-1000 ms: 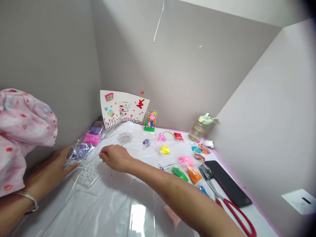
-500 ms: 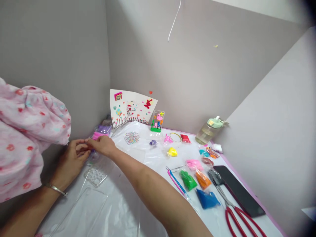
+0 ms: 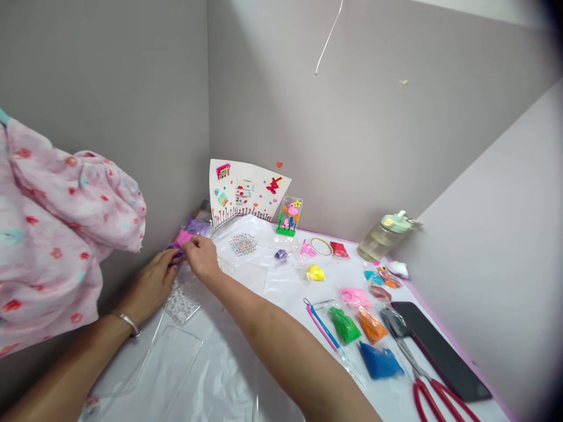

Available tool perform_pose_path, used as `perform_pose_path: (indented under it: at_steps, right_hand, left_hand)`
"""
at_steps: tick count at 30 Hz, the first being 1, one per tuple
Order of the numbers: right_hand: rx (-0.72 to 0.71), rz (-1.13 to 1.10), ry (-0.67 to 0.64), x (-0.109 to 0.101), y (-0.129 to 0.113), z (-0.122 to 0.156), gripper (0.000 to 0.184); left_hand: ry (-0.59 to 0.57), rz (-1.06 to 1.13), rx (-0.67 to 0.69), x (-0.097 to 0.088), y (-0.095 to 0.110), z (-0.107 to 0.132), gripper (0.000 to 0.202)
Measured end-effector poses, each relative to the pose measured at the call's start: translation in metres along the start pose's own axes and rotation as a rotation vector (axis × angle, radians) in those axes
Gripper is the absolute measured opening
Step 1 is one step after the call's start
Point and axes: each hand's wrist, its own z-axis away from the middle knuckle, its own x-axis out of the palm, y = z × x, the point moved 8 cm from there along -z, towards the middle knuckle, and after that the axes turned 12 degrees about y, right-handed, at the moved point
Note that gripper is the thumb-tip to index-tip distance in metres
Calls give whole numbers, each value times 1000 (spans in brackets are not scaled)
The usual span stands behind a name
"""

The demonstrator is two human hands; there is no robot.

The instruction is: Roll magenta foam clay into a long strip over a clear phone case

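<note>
- A clear plastic case (image 3: 152,366) lay flat on the white-covered tabletop (image 3: 272,293) at the near left edge.
- Red-handled scissors (image 3: 433,390) and a black phone (image 3: 440,349) lay at the near right, just beside each other.
- Bagged clay in blue (image 3: 380,361), green (image 3: 345,325) and orange (image 3: 372,324) lay left of the scissors, with a pink-and-blue tool (image 3: 323,325) beside the green one.
- A white patterned plate (image 3: 182,305) lay just in front of both hands.
- The left hand (image 3: 152,284), a bangle on its wrist, had its fingers closed on the bag of purple and pink packets (image 3: 185,237) by the left wall.
- The right hand (image 3: 202,258) reached across and pinched the same bag from the other side, fingers narrow.
- Farther back lay a sticker sheet (image 3: 243,244) and a yellow clay bag (image 3: 315,272).
- At the back wall stood a decorated card (image 3: 248,196) and a small flamingo stand (image 3: 290,217), with a green-capped bottle (image 3: 382,237) well to the right.
</note>
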Motion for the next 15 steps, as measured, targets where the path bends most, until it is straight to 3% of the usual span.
perform_pose_path:
  at_steps: [8, 15]
  right_hand:
    - [3, -79, 75, -18, -2, 0, 27]
    - [2, -164, 86, -18, 3, -3, 24]
  left_hand:
    - [-58, -194, 57, 2, 12, -9, 28]
    - [-122, -349, 66, 4, 18, -40, 21]
